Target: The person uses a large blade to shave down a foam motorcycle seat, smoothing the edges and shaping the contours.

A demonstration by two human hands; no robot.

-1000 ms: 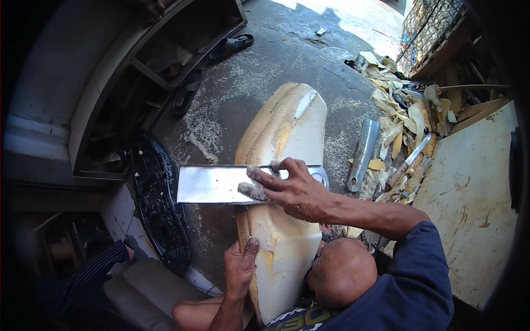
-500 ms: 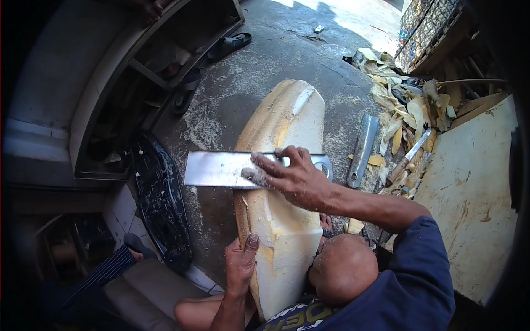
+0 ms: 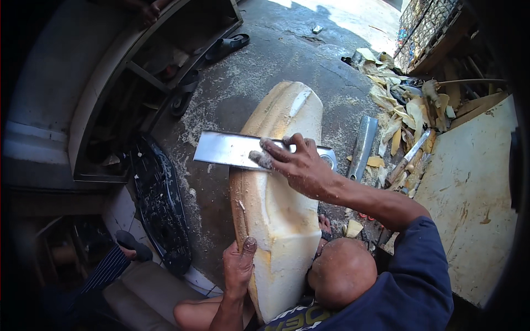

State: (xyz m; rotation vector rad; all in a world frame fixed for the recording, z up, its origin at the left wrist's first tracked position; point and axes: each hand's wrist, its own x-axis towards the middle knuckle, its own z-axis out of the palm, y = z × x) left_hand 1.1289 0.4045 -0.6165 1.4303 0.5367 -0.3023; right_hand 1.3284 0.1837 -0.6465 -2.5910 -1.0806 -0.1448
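A long cream foam block, shaped like a motorcycle seat [image 3: 287, 220], lies lengthwise in front of me, its near end against my body. My right hand [image 3: 301, 165] holds a flat, shiny metal plate [image 3: 226, 149] with a round hole at its right end. The plate lies crosswise over the upper part of the foam, and its left end sticks out past the edge. Foam dust coats my right fingertips. Lower down, my left hand [image 3: 238, 267] grips the foam's left edge with the thumb on top; its other fingers are mostly hidden.
A black seat base [image 3: 160, 204] lies at the left, beside an open cabinet [image 3: 132, 66] and dark sandals [image 3: 226, 47]. Right of the foam are a metal trough-shaped tool [image 3: 364, 146], a knife [image 3: 411, 157], foam scraps [image 3: 408, 110] and a pale board [image 3: 469, 204]. Another person's hand [image 3: 149, 14] shows top left.
My right hand has pushed the plate away from me along the foam, and the plate now slants. The foam has shifted slightly left. My left hand keeps its grip.
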